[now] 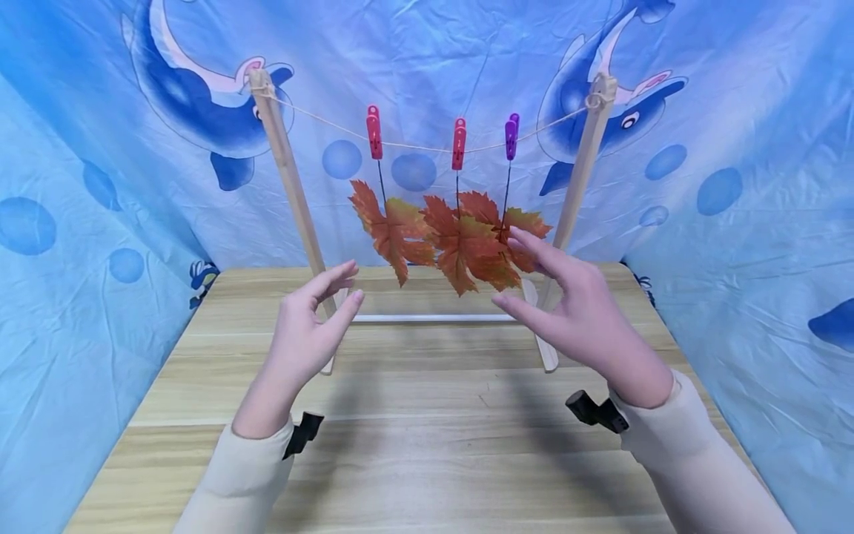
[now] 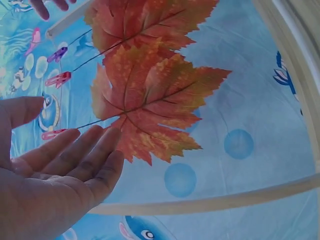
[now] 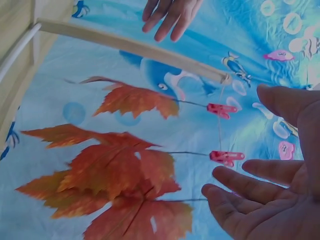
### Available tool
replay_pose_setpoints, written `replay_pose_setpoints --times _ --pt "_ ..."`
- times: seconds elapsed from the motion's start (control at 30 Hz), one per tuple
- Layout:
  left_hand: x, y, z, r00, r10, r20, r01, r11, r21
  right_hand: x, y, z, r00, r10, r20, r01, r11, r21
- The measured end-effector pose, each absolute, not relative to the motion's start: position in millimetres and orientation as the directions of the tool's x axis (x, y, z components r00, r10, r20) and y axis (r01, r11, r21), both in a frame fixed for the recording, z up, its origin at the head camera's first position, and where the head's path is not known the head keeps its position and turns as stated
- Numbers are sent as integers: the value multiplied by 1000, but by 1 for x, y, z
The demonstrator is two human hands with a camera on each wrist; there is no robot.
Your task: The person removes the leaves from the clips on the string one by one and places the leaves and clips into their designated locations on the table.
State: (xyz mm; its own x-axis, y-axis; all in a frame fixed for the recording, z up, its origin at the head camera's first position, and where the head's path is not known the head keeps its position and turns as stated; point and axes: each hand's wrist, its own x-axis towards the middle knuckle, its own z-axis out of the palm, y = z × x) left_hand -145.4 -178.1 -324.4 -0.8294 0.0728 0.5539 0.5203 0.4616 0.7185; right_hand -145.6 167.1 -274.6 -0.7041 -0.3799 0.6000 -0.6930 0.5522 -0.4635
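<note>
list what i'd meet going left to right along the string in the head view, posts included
Left wooden post, first red clip, second red clip, purple clip, right wooden post.

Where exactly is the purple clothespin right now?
In the head view, the purple clothespin is on the string right of centre, between a red clothespin and the right wooden post, above a hanging leaf.

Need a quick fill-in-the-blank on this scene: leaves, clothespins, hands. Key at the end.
1. ____ leaves hang from clothespins on the string.
2. The clothespin nearest the right post is ____ in colour.
3. The rod low behind the hands is ____ in colour.
4. The left hand and the right hand both hold ____.

Missing words: three; purple; white; nothing.
</note>
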Motion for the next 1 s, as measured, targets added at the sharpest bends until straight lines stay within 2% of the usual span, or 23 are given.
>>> replay_pose_setpoints --times 0.2,0.4,0.6,1.0 --pt "-157 -170 -311 -843 21 537 513 332 792 -154 153 -258 -661 -363 657 -737 479 -477" --pt "-171 -163 -302 -837 -13 547 528 239 815 -163 138 -242 -703 -349 620 -710 395 -583" --pt "-185 -160 -291 -828 -54 559 534 230 813 -172 122 -225 -718 -356 598 -696 356 -624" --pt "-208 -152 -272 -816 -102 569 532 249 809 -203 95 -187 -679 -406 612 -731 297 -614"
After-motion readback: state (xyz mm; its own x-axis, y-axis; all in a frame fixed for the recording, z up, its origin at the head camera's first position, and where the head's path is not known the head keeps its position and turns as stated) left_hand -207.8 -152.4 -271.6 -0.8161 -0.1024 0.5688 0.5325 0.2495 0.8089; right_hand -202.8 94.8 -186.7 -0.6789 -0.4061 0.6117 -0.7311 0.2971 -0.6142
